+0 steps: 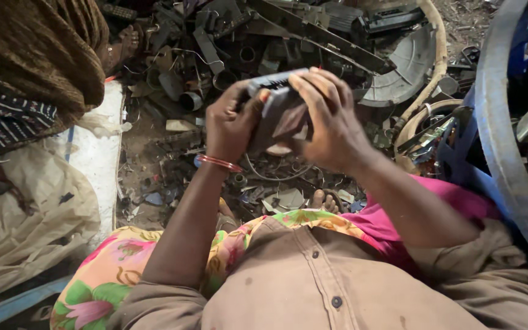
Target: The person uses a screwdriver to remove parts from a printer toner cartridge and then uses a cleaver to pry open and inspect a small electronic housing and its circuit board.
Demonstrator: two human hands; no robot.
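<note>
Both my hands grip one dark grey plastic casing (276,110), a small boxy scrap part with a ribbed top edge, held up in front of me. My left hand (230,125) clasps its left side, an orange bangle (218,162) on that wrist. Over its right side and top wraps my right hand (331,122), fingers curled across the ribbed edge. Much of the casing is hidden by my fingers.
A heap of black plastic and metal scrap (245,43) covers the ground ahead. A blue tub rim (496,140) stands at the right, holding scrap. A white sack (93,159) and another person's brown shawl (38,55) lie at the left. My bare toes (322,200) show below.
</note>
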